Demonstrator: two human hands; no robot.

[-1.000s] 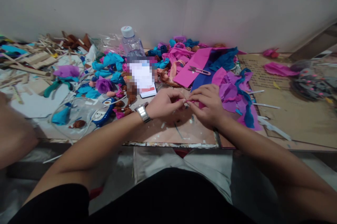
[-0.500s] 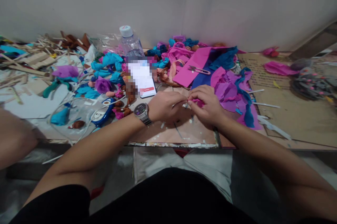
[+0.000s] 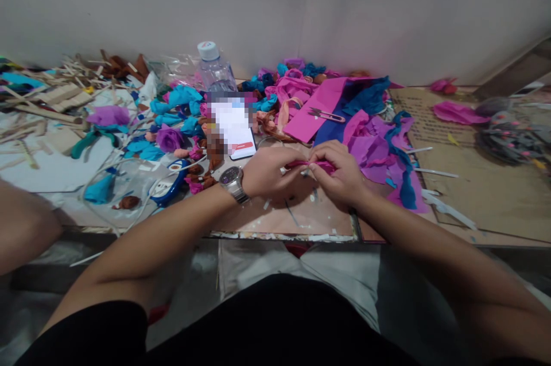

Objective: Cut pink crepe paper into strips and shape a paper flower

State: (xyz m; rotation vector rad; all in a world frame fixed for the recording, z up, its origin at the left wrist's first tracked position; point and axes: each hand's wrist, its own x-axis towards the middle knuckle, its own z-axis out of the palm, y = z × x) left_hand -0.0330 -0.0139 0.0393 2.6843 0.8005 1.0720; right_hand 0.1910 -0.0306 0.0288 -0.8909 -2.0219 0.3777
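Over the front of the table, my left hand (image 3: pixel 275 171) and my right hand (image 3: pixel 338 171) meet, thumbs and fingers pinched. Between them is a small piece of magenta crepe paper (image 3: pixel 323 167), gripped by both and partly hidden by the fingers. A watch (image 3: pixel 233 181) is on my left wrist. Just past my fingers, thread snips (image 3: pixel 327 115) lie on a folded pink paper sheet (image 3: pixel 306 119). To the right of my right hand are crumpled purple crepe paper sheets (image 3: pixel 370 148). A phone (image 3: pixel 241 135) with a lit screen lies beyond my left hand.
A water bottle (image 3: pixel 215 73) stands near the wall. Blue and purple paper flowers (image 3: pixel 169 137), a blue tape measure (image 3: pixel 172 182) and wooden sticks (image 3: pixel 64 99) crowd the left. Cardboard (image 3: pixel 465 176) lies at the right. Another person's arm (image 3: pixel 26 228) reaches in at the left edge.
More of the magenta paper now shows between my hands, also along the left fingers. My fingers have shifted slightly on it; the things on the table stay put.
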